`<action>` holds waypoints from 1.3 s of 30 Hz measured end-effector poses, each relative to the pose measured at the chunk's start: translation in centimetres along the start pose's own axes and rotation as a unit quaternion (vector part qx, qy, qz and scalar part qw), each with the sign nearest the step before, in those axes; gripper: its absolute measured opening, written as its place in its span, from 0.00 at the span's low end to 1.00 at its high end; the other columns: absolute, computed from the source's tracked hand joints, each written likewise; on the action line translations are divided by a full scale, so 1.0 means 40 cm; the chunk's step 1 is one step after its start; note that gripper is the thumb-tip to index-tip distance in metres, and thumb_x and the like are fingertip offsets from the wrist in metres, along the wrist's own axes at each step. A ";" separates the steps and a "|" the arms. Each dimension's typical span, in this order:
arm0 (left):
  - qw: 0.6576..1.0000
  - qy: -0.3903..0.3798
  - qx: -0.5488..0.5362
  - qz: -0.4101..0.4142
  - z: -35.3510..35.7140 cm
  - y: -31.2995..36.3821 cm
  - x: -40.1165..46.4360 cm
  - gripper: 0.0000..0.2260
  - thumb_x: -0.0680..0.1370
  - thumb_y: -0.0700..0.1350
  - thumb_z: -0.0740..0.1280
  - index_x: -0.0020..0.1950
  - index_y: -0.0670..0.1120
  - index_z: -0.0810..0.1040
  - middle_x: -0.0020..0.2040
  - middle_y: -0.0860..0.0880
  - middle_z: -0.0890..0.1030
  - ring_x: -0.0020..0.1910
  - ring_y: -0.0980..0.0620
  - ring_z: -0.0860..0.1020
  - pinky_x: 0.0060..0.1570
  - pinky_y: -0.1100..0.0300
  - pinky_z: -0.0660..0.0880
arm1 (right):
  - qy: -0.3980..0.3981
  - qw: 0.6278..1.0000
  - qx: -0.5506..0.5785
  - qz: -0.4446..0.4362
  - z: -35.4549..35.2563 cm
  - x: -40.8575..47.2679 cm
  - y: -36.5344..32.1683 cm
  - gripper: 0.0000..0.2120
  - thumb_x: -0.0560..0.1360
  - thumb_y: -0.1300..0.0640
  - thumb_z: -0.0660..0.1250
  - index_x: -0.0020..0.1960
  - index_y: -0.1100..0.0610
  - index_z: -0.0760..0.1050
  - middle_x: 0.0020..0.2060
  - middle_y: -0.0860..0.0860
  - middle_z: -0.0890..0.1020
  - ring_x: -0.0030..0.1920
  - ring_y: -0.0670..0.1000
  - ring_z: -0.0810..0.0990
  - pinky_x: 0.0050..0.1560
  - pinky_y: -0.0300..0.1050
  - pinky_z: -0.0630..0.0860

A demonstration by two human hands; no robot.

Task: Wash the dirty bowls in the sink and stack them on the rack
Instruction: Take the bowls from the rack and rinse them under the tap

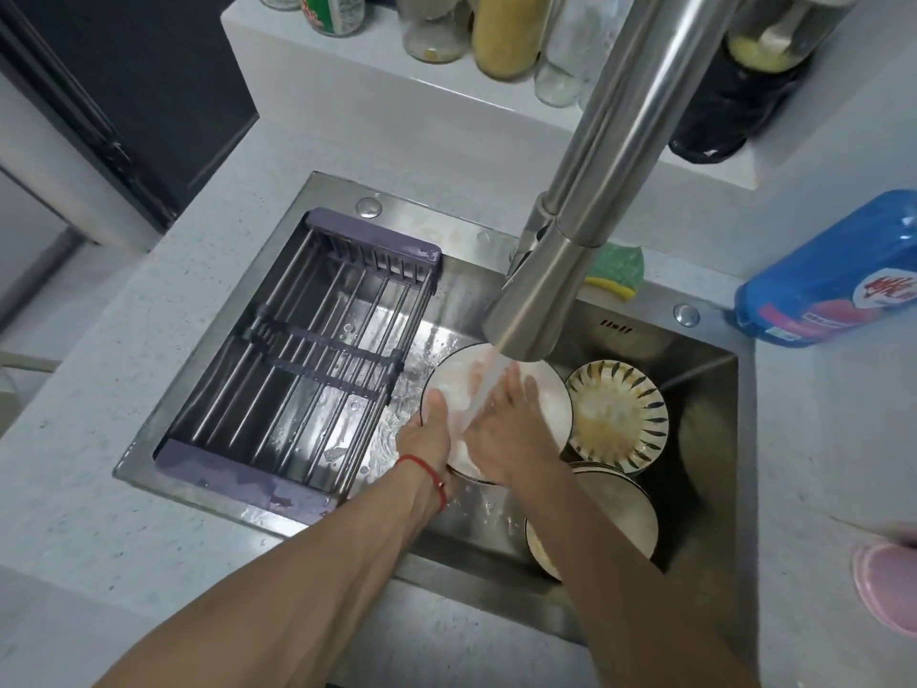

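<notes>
A white bowl with a dark rim (459,377) is tilted under running water from the steel faucet (533,310). My left hand (430,434) grips its left rim, thumb on the inside. My right hand (511,424) lies flat inside the bowl, fingers straight, under the stream. A dirty striped bowl (615,414) sits to the right in the sink (704,384). Another dirty bowl (620,513) lies near my right forearm. The purple-ended metal rack (302,360) spans the sink's left half and holds no dishes.
A green and yellow sponge (618,270) rests on the sink's back ledge. A blue detergent bottle (833,275) lies on the counter at right. Jars and bottles (501,32) line the raised shelf behind. A pink object (888,583) is at the right edge.
</notes>
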State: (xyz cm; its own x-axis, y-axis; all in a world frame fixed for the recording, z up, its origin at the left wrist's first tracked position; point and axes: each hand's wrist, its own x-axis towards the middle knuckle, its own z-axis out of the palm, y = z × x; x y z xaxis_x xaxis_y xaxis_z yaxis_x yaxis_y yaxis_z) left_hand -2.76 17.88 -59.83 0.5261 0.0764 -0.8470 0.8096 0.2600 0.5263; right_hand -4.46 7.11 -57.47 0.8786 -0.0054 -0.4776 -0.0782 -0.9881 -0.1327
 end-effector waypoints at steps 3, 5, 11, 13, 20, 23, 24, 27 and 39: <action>0.999 -0.004 -0.031 -0.026 -0.007 0.019 0.003 0.23 0.83 0.55 0.68 0.59 0.34 0.78 0.45 0.39 0.86 0.31 0.49 0.85 0.26 0.60 0.80 | -0.033 0.991 0.096 -0.084 -0.006 0.013 -0.048 0.28 0.86 0.42 0.43 0.84 0.50 0.49 0.83 0.55 0.51 0.83 0.57 0.45 0.82 0.53 0.40; 1.000 0.004 -0.021 -0.019 -0.021 0.024 0.019 0.26 0.82 0.59 0.66 0.59 0.34 0.80 0.47 0.40 0.86 0.39 0.45 0.86 0.31 0.58 0.82 | -0.041 0.975 0.069 -0.206 0.002 -0.030 -0.020 0.25 0.85 0.46 0.48 0.79 0.52 0.61 0.78 0.54 0.67 0.78 0.58 0.64 0.78 0.55 0.61; 0.996 0.060 0.062 -0.031 -0.032 -0.013 0.151 0.36 0.68 0.67 0.66 0.62 0.40 0.77 0.51 0.40 0.85 0.48 0.38 0.85 0.52 0.37 0.83 | 0.226 0.952 0.025 -0.205 0.067 -0.101 0.121 0.30 0.61 0.63 0.81 0.63 0.55 0.83 0.60 0.54 0.85 0.59 0.56 0.84 0.49 0.56 0.84; 0.994 0.050 0.093 -0.029 -0.011 0.050 0.073 0.21 0.75 0.52 0.66 0.61 0.39 0.77 0.50 0.39 0.84 0.48 0.37 0.85 0.50 0.37 0.83 | 0.229 0.953 0.104 -0.170 0.070 -0.092 0.094 0.27 0.62 0.64 0.83 0.61 0.54 0.84 0.57 0.52 0.86 0.56 0.55 0.86 0.48 0.54 0.84; 0.952 -0.108 0.265 0.108 0.092 0.057 -0.099 0.32 0.85 0.55 0.61 0.84 0.52 0.47 0.75 0.37 0.70 0.64 0.39 0.77 0.61 0.44 0.78 | 0.160 0.830 0.522 0.110 0.021 -0.061 -0.002 0.05 0.76 0.63 0.72 0.43 0.56 0.84 0.35 0.49 0.85 0.37 0.52 0.84 0.36 0.49 0.81; 0.896 -0.093 0.399 0.169 0.083 0.066 -0.044 0.25 0.87 0.41 0.53 0.84 0.46 0.53 0.83 0.37 0.48 0.81 0.33 0.54 0.77 0.40 0.61 | 0.152 0.730 0.646 0.166 -0.013 -0.080 0.009 0.06 0.73 0.61 0.77 0.50 0.58 0.85 0.40 0.52 0.88 0.42 0.55 0.88 0.42 0.52 0.84; 0.884 -0.067 0.429 0.174 0.073 0.068 -0.029 0.23 0.87 0.43 0.54 0.82 0.46 0.57 0.82 0.37 0.54 0.80 0.34 0.57 0.77 0.42 0.62 | 0.145 0.699 0.677 0.177 -0.024 -0.088 0.012 0.09 0.72 0.61 0.78 0.52 0.59 0.85 0.42 0.54 0.88 0.44 0.57 0.88 0.45 0.55 0.84; 0.929 -0.023 0.337 0.152 0.032 0.074 -0.014 0.28 0.83 0.62 0.59 0.79 0.47 0.65 0.76 0.42 0.70 0.71 0.38 0.73 0.70 0.45 0.71 | 0.101 0.615 0.754 0.209 -0.051 -0.089 0.025 0.13 0.73 0.61 0.77 0.56 0.63 0.83 0.48 0.58 0.88 0.50 0.61 0.87 0.54 0.63 0.83; 0.990 -0.101 0.095 0.026 -0.039 0.072 -0.037 0.31 0.63 0.35 0.82 0.65 0.45 0.79 0.56 0.41 0.85 0.53 0.38 0.84 0.42 0.39 0.85 | 0.062 0.789 0.509 0.339 -0.025 0.058 0.006 0.23 0.84 0.48 0.54 0.75 0.58 0.64 0.68 0.61 0.74 0.65 0.63 0.75 0.66 0.60 0.73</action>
State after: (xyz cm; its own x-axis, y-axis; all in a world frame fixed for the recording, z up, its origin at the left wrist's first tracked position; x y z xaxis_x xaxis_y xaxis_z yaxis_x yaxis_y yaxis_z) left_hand -1.61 20.02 -57.18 0.5938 -0.1145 -0.7964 0.8045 0.0729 0.5894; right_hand -1.96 6.73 -57.73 0.5071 -0.5565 -0.6582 -0.8318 -0.1159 -0.5428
